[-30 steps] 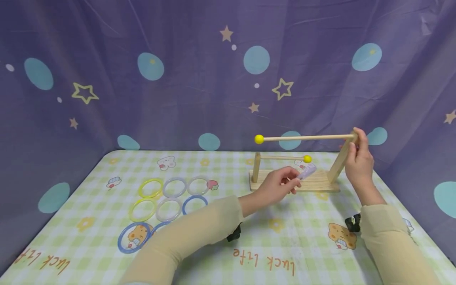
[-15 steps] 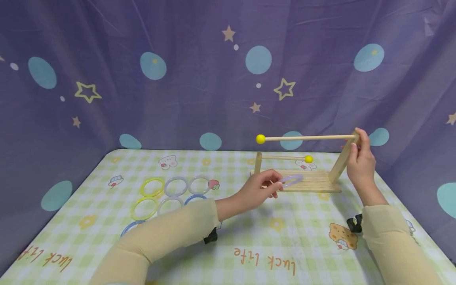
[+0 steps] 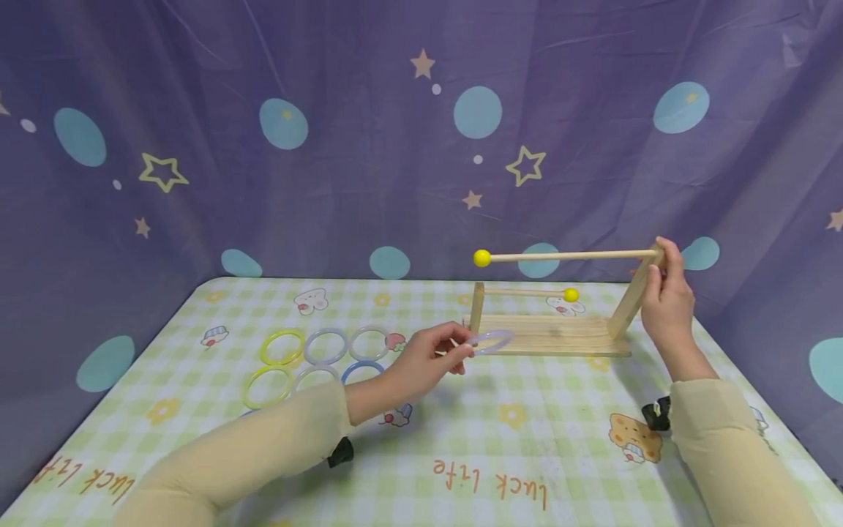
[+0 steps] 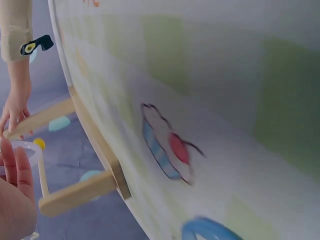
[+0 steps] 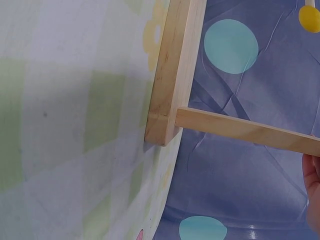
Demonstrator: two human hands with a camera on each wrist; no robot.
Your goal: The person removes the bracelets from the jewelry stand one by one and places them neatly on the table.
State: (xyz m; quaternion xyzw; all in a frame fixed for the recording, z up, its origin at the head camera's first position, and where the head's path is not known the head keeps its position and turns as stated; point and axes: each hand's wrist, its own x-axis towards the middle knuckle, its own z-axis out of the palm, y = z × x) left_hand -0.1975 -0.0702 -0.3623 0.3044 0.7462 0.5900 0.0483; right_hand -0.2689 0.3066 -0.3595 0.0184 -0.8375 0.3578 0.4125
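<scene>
"luck life" upside-down on tablecloth (image 3: 421, 410)

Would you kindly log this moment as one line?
left hand: pinches translucent lilac plastic ring | right hand: grips wooden rack's tall post

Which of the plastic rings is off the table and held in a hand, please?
The pale lilac ring, pinched by the left hand near the wooden stand; the yellow, clear and blue rings all lie flat on the table.

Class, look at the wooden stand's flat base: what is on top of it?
On the wooden base stand a short post and a taller slanted post, each bearing a yellow-tipped rod. The left hand and its clear ring cover the front-left corner.
</scene>
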